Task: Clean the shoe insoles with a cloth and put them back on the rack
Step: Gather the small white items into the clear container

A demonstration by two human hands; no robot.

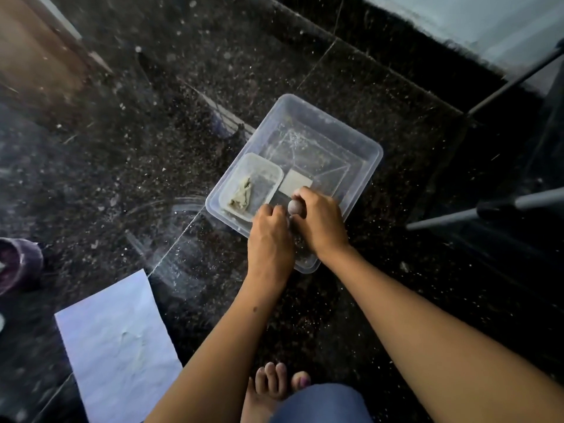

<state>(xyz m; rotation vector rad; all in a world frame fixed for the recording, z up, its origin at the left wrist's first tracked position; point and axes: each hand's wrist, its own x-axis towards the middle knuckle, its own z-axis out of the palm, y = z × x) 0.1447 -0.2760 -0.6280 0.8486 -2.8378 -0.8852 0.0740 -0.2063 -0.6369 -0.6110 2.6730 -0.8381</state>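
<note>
Right hand (320,224): fingers curled round a small, rounded grey object (294,207), blurred and not identifiable. Left hand (270,236): fingers bent downward, touching the right; whether they grip anything cannot be told. Both hands sit over the near corner of a clear plastic tub (363,181) on the dark speckled floor (152,87). Just beyond the left fingers, inside the tub, a smaller tray (268,169) holds a crumpled cloth (242,195). Beyond the right fingers lies a pale square piece (295,181). Well left of the hands: a sheet of paper (119,346) and a purple shoe (18,264). Right of them: grey metal bars (503,206). No insole identifiable.
</note>
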